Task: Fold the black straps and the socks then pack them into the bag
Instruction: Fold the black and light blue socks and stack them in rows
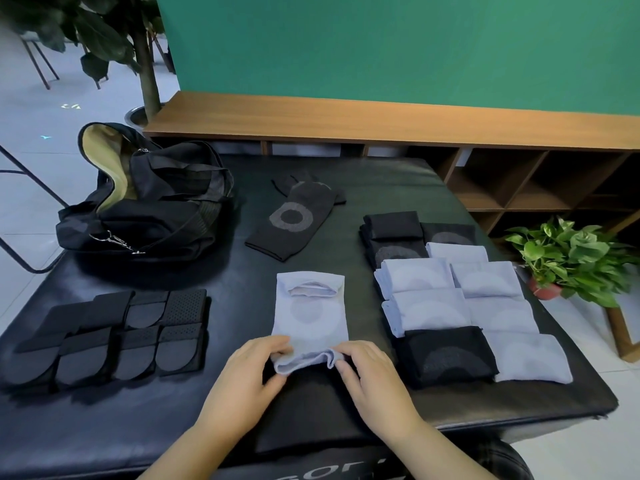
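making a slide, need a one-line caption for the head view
Both hands, left hand and right hand, pinch the near end of a light blue sock on the black table.

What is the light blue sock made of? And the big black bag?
The light blue sock looks like soft knitted fabric: matte, and it bunches where both hands pinch its near edge. The black bag seems to be woven cloth, maybe nylon: it slumps in folds, slightly shiny.

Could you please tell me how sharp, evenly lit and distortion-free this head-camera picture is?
Head view: wide-angle bending curves the wooden shelf and mat edges; soft even lighting, mild sheen on the mat; hands and light sock sharp; top-left plant slightly blurred.
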A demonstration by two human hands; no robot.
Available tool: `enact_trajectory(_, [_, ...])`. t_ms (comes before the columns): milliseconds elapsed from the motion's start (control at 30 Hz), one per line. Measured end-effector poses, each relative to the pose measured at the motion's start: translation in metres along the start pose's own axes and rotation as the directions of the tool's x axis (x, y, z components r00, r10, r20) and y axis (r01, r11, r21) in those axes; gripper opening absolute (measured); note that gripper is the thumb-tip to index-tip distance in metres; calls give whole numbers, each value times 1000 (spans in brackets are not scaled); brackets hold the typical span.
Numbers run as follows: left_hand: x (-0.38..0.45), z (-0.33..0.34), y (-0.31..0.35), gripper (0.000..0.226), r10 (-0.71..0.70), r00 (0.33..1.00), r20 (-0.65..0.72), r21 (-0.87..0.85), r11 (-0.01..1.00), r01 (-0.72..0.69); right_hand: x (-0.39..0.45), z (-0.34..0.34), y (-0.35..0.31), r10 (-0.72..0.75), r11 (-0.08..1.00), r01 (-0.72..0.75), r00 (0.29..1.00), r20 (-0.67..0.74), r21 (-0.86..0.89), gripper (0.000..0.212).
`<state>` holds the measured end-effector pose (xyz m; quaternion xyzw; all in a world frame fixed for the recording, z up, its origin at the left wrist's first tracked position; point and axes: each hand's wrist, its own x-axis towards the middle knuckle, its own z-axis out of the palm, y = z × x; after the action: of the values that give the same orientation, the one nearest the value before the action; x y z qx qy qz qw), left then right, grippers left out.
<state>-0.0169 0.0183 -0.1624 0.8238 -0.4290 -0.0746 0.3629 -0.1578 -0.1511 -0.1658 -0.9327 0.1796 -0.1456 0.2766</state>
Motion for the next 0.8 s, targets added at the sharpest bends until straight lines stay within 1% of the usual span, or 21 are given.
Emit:
enact_trajectory(67, [3, 0, 1, 38, -114, 993, -31, -82, 990, 111, -1, -3, -2, 20, 1000, -21, 999, 37, 1, 51])
enact_trajectory(133, [7, 1, 0, 36, -193, 981, -22, -120, 975, 189, -1, -3, -2, 22, 1000, -22, 998, 63, -11, 53])
enact_trajectory(200, [9, 2, 1, 40, -219, 976, -11, -148, 965, 215, 1, 0, -1, 30, 1000, -30, 999, 29, -1, 46])
enact_trajectory(300, [14, 5, 4, 40, -256, 966, -41, -174, 954, 246, 10, 3, 0, 98, 995, -95, 993, -69, 38, 22])
enact_trajectory(333, [16, 5, 5, 40, -262, 963, -60, -164, 954, 249, 13, 3, -1, 114, 993, -112, 990, -79, 31, 20])
enact_trajectory(467, [20, 6, 11, 35, -264, 959, -104, -115, 961, 252, 22, 3, -6, 177, 984, -178, 978, -110, 3, 36])
enact_trajectory(600, [26, 8, 9, 33, -271, 958, -97, -11, 962, 272, 28, 5, -8, 232, 971, -238, 966, -115, -35, 39])
enact_trajectory(700, [32, 7, 11, 30, -272, 958, -93, 89, 956, 280, 35, 4, -8, 271, 957, -280, 956, -109, -75, 35])
enact_trajectory(800, [34, 7, 13, 17, -245, 964, -106, 187, 947, 261, 38, 5, -9, 311, 943, -322, 943, -118, -89, 25])
